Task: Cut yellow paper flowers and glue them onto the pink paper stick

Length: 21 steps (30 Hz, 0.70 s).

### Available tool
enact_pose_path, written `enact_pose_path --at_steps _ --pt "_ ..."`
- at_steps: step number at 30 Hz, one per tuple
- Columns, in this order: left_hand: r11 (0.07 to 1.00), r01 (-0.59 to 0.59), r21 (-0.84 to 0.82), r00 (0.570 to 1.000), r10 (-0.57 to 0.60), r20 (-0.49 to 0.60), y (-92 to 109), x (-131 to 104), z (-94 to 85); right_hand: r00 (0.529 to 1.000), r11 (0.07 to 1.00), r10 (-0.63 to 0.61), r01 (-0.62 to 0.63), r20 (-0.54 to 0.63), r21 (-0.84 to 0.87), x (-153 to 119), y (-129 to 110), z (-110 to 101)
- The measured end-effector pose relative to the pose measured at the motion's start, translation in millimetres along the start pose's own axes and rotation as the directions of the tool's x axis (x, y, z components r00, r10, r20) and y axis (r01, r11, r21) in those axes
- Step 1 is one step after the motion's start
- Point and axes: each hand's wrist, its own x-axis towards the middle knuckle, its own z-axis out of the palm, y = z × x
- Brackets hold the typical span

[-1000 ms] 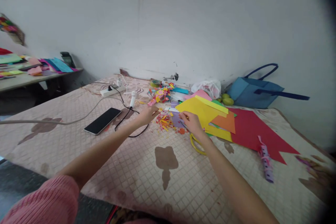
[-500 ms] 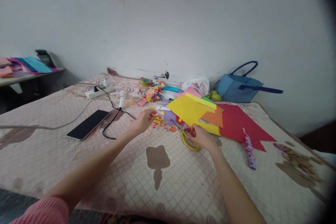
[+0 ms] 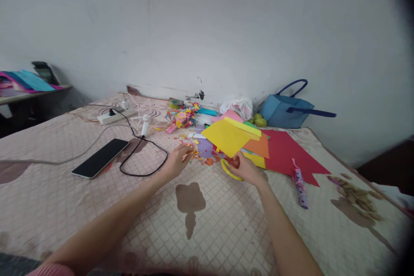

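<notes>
My left hand (image 3: 177, 162) rests low at the left edge of a heap of small paper scraps (image 3: 195, 153), its fingers curled closed around some reddish bits. In my right hand (image 3: 247, 170) are scissors (image 3: 229, 170) with red and yellow handles; the fingers wrap the red part and the yellow loop hangs below. The blades are blurred and point toward the scraps. Just beyond the scissors lies a yellow paper sheet (image 3: 223, 136), on top of orange paper (image 3: 258, 145) and a large red sheet (image 3: 287, 155). Purple paper (image 3: 204, 146) lies behind the scraps.
On the left are a phone (image 3: 101, 158), a black cable (image 3: 142, 175) and a power strip (image 3: 116, 115). Cut paper shapes (image 3: 183, 118) are heaped at the back. A blue bag (image 3: 284, 112) stands back right; a rolled purple paper (image 3: 300, 189) and ginger-like roots (image 3: 357, 198) lie right.
My left hand has lowered onto the scraps, bringing its fingers down from above them. The scissors have turned slightly in my right hand. The whole view has shifted a little.
</notes>
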Motion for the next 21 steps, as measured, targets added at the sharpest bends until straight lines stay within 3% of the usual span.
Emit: enact_pose_path --at_steps 4,8,12,15,21 --pt "1.000 0.014 -0.021 0.999 -0.015 -0.047 -1 -2 0.5 0.986 0.998 0.055 -0.058 -0.159 -0.015 9 26 -7" --pt "0.999 0.041 -0.014 0.999 -0.041 0.001 -1 -4 1.8 0.909 0.946 0.237 -0.296 -0.342 -0.132 12 56 -16" --pt "0.999 0.025 0.026 1.000 -0.026 0.015 -1 -5 1.6 0.845 0.899 0.308 -0.409 -0.438 -0.156 9 74 -19" --pt "0.996 0.010 0.088 0.999 -0.006 -0.039 -1 -5 0.7 0.843 0.906 0.261 -0.382 -0.471 -0.180 12 74 -13" --pt "0.979 0.013 0.203 1.000 -0.009 -0.022 8 -7 -3.2 0.930 0.967 0.049 -0.135 -0.365 -0.215 33 48 14"
